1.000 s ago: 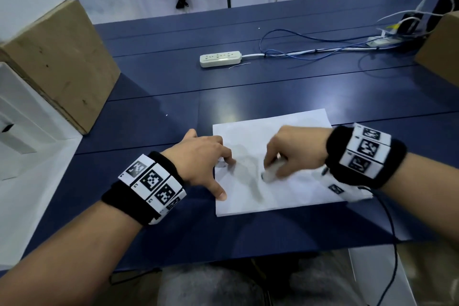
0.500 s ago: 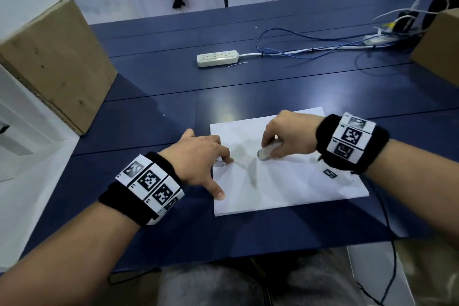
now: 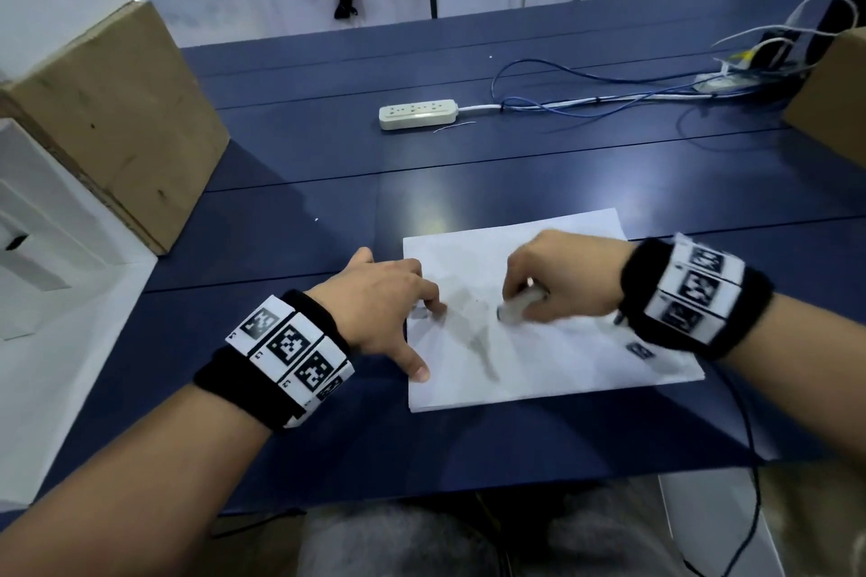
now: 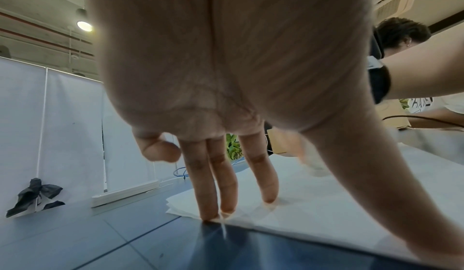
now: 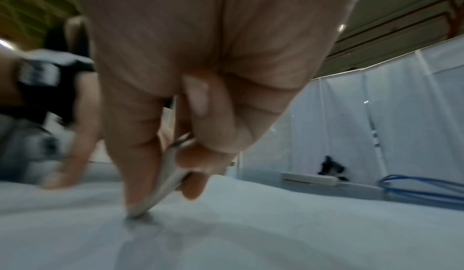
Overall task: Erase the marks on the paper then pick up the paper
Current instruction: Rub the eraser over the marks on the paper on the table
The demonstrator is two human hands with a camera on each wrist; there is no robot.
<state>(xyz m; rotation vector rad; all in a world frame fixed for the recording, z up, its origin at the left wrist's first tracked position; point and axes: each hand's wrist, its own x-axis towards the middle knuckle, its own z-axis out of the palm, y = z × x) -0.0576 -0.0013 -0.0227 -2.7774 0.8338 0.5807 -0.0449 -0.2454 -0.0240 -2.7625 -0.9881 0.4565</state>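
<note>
A white sheet of paper (image 3: 539, 361) lies flat on the dark blue table (image 3: 328, 183), with grey smudged marks (image 3: 478, 337) near its middle. My left hand (image 3: 389, 309) presses the paper's left edge with straight fingers (image 4: 220, 195) spread on it. My right hand (image 3: 557, 281) pinches a small whitish eraser (image 3: 515, 308), whose tip touches the paper beside the marks. In the right wrist view the eraser (image 5: 163, 177) sits between thumb and fingers, pressed on the paper (image 5: 276, 224).
A white power strip (image 3: 417, 112) with blue and white cables (image 3: 586, 101) lies farther back. A cardboard box (image 3: 117, 122) stands at the left, another (image 3: 829, 108) at the far right. A cable (image 3: 750, 459) hangs off the near table edge.
My right hand with the eraser slid back toward me and a little right across the marks, after going farther up the sheet. The left hand stayed pressed on the paper's edge.
</note>
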